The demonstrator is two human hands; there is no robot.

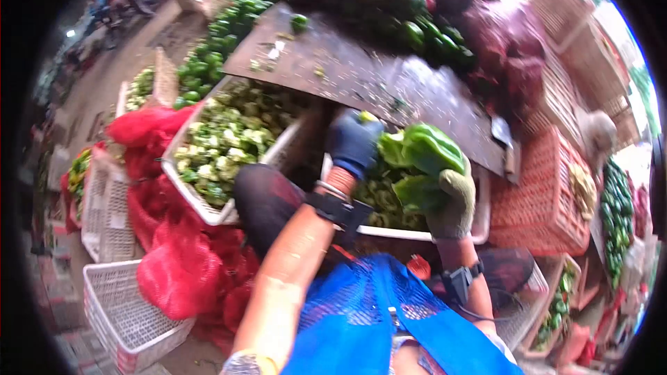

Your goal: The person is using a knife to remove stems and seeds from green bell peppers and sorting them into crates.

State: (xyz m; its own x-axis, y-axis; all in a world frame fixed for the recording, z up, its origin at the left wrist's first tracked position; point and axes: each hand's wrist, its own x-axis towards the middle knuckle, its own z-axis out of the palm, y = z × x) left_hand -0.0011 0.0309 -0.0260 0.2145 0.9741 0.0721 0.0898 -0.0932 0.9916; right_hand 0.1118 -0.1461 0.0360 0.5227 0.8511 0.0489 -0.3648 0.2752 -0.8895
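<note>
My left hand [353,142], in a dark blue glove, is closed, with a small yellow-green piece [367,117] showing at its fingertips. My right hand [453,201], in a grey-green glove, grips split green bell peppers [429,147], their pale insides partly showing. Both hands are above a white crate [396,234] of green pepper pieces. To its left, another white crate [182,198] is filled with pale green-white cut bits. Beyond my hands lies a dark board [333,73] strewn with seeds and scraps. A knife [501,132] rests at its right end.
Whole green peppers [379,17] and red mesh sacks [507,42] are heaped behind the board. An orange crate [545,198] stands at right. Red netting [177,271] and a white basket [135,312] lie at lower left. More peppers [226,35] are piled at upper left.
</note>
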